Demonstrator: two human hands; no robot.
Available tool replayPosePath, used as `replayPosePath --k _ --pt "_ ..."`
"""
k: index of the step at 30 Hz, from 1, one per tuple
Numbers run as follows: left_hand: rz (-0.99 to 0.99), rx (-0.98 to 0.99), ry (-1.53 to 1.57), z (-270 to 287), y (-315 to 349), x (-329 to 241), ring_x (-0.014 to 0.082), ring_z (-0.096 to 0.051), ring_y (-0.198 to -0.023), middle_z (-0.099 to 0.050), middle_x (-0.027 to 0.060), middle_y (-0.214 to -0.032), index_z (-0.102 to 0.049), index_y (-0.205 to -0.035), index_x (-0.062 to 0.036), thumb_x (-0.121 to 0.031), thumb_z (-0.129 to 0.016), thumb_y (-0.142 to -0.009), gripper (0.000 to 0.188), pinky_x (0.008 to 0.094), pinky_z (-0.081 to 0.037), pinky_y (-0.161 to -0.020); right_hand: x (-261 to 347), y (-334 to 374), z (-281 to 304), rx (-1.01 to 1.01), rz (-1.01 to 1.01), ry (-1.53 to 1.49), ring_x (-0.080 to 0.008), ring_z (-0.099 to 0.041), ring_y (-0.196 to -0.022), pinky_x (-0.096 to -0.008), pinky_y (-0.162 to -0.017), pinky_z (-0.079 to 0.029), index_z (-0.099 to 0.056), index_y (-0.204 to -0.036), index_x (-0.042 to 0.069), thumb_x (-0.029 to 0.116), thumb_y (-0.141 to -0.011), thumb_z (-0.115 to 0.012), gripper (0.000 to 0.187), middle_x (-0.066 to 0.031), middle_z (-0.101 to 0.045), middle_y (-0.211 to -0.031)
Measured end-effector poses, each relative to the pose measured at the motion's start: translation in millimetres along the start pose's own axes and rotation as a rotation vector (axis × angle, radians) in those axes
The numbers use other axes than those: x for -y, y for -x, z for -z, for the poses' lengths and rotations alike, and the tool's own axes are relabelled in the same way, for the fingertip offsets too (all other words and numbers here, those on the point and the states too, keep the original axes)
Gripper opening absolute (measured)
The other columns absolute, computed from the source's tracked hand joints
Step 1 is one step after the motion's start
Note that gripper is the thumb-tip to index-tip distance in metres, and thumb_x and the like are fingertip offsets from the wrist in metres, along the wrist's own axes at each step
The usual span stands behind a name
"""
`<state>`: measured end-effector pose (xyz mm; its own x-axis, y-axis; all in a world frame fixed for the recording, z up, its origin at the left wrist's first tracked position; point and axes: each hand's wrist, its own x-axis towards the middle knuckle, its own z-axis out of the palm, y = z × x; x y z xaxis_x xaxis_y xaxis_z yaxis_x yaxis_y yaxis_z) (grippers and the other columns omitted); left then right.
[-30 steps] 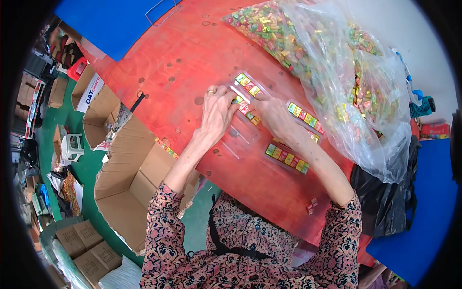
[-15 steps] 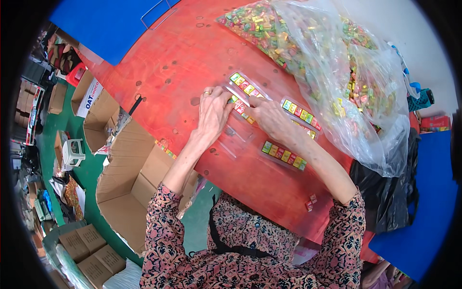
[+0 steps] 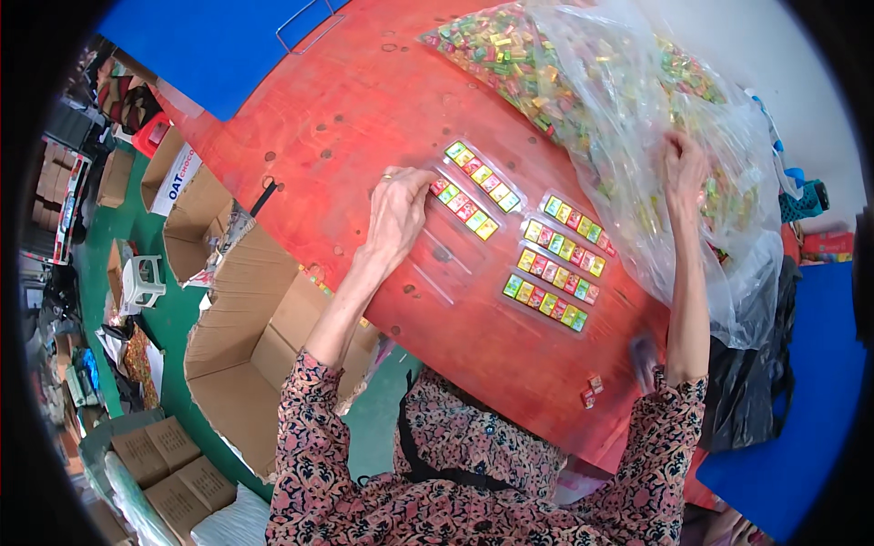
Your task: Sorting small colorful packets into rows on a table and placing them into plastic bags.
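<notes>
My left hand (image 3: 397, 211) is closed, its bent fingers at the upper left end of a clear plastic tray (image 3: 500, 230). Two rows of small wrapped blocks (image 3: 462, 209) in red, yellow and green fill part of that tray; bare clear compartments (image 3: 441, 264) lie nearer me. Over a large clear plastic bag (image 3: 628, 136) of similar loose blocks hangs my right hand (image 3: 685, 171), its fingers curled; whatever they hold is hidden. Between the hands, more clear trays carry several rows of blocks (image 3: 558, 276). A blurred greyish see-through thing (image 3: 644, 357) is beside my right forearm.
A few loose red blocks (image 3: 593, 389) lie near the front edge of the red table (image 3: 346, 182). Open cardboard boxes (image 3: 232, 337) stand left of it. A black plastic bag (image 3: 751, 391) hangs at the right, and a blue board (image 3: 200, 55) is at the far left.
My right hand has moved from the tray rightward to the bag. The pale strip it held there is gone from the rows. A blurred thing now shows by my right forearm. My left hand stays.
</notes>
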<state>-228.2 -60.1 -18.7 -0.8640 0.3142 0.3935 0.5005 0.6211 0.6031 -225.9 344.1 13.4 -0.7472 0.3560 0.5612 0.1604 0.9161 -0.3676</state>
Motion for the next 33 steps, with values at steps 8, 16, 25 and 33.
replayPosePath --k 8,16,25,33 --pt "-0.037 -0.011 -0.011 3.3 0.5 2.4 0.0321 -0.059 -0.081 -0.066 0.0145 -0.082 -0.067 -0.089 -0.0003 0.002 -0.059 -0.08 0.012 0.0393 -0.046 -0.075 -20.6 6.7 -19.4 0.2 -0.014 -0.102 -0.0349 -0.063 -0.082 -0.0419 -0.073 -0.046 -0.068 -0.092 -0.001 0.009 -0.076 -0.059 0.021 -0.0229 -0.064 -0.085" --pt "-0.016 -0.003 0.063 -1.5 1.4 -3.8 0.0318 -0.058 -0.077 -0.065 0.0138 -0.077 -0.067 -0.087 -0.0012 0.002 -0.059 -0.079 0.011 0.0395 -0.045 -0.074 -38.5 15.0 -13.7 0.2 0.078 -0.081 -0.0331 -0.062 -0.074 -0.0395 -0.07 -0.046 -0.069 -0.092 0.0 0.014 -0.08 -0.061 0.02 -0.0207 -0.065 -0.079" --pt "-0.024 -0.064 0.011 8.4 -0.6 2.1 0.0311 -0.059 -0.081 -0.065 0.0131 -0.084 -0.066 -0.087 -0.0001 0.002 -0.061 -0.077 0.012 0.039 -0.045 -0.077 69.3 9.1 32.7 -0.113 -0.202 -0.722 -0.0077 -0.059 -0.063 -0.0223 -0.057 -0.046 -0.07 -0.093 0.001 0.013 -0.088 -0.063 0.014 -0.0021 -0.067 -0.074" --pt "-0.071 -0.064 -0.102 5.2 6.8 12.7 0.0308 -0.059 -0.09 -0.066 0.0113 -0.092 -0.067 -0.089 -0.0017 -0.002 -0.065 -0.076 0.013 0.0382 -0.047 -0.079 175.5 60.2 -37.9 0.786 -0.328 -1.119 -0.0081 -0.061 -0.062 -0.0216 -0.054 -0.049 -0.067 -0.095 -0.001 0.007 -0.086 -0.064 0.013 -0.0042 -0.066 -0.075"
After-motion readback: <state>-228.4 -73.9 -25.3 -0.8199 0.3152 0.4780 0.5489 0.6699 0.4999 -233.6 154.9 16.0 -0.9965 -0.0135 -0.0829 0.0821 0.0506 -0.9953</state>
